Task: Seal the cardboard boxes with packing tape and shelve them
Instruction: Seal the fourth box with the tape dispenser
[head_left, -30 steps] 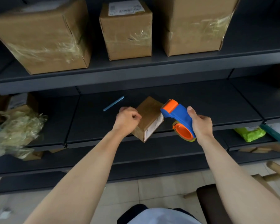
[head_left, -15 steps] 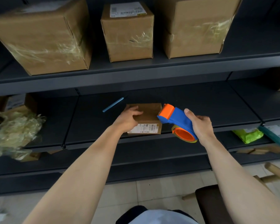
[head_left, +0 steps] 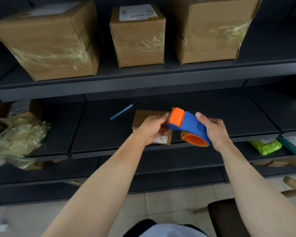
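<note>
We face a dark grey shelving unit [head_left: 143, 79] that fills most of the frame. On its upper shelf stand 3 taped cardboard boxes: the largest box [head_left: 48, 41] at upper left, a tall box [head_left: 210, 29] at upper right, and between them a smaller labelled box [head_left: 138, 40] with a white sticker on top. A heap of crumpled plastic wrap [head_left: 19, 139] lies at the left edge, on the middle shelf [head_left: 101, 130].

The small box [head_left: 147, 117], the one being worked on, rests flat near the front edge of the middle shelf at the centre of the frame, its printed label facing us and partly covered by our left hand.

Just right of it, our right hand [head_left: 214, 130] grasps the blue and orange tape dispenser [head_left: 190, 127] round its blue body, thumb on top, the orange head pointing left above the small box. Our left hand [head_left: 152, 130] sits in front of the small box with its fingers curled, their tips at the orange head; we cannot tell whether it pinches the tape end or holds anything.

A green packet [head_left: 265, 147] lies on a lower shelf at the right. A thin blue stick [head_left: 121, 111] lies on the middle shelf, just up and left of the small box.
</note>
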Demonstrator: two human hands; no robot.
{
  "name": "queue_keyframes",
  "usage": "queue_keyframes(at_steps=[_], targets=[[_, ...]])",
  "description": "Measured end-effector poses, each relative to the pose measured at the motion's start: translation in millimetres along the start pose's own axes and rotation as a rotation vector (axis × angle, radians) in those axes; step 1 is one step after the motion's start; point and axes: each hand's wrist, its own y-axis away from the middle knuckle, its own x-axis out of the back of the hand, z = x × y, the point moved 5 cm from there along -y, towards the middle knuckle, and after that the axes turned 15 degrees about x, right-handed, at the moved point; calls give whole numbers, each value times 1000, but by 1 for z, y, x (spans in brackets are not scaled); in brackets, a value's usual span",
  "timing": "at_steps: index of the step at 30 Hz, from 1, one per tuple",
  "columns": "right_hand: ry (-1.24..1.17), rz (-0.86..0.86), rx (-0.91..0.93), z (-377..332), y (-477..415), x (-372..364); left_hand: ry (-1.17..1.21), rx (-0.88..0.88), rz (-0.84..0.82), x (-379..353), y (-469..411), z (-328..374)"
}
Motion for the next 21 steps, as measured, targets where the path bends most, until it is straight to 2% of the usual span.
queue_keyframes(at_steps=[2, 3, 6, 11, 13, 18, 21], targets=[[-16, -17, 5, -2, -2, 0, 238, 104, -78, -5, -3, -7], [-25, -27, 7, -2, -2, 0, 280, 151, -108, -8, -3, -10], [-53, -52, 2, -2, -4, 0, 269, 229, -166, -14, -5, -16], [-74, -110, -10, -2, -10, 5, 338, 230, -213, -17, -4, -15], [-73, -134, -1, -3, -14, 7, 309, 178, -137, -18, -6, -12], [33, -167, 29, -4, -29, 18, 103, 21, 191, 1, -10, 3], [128, -221, 77, -11, -44, 19, 105, -30, 247, 8, -12, 16]])
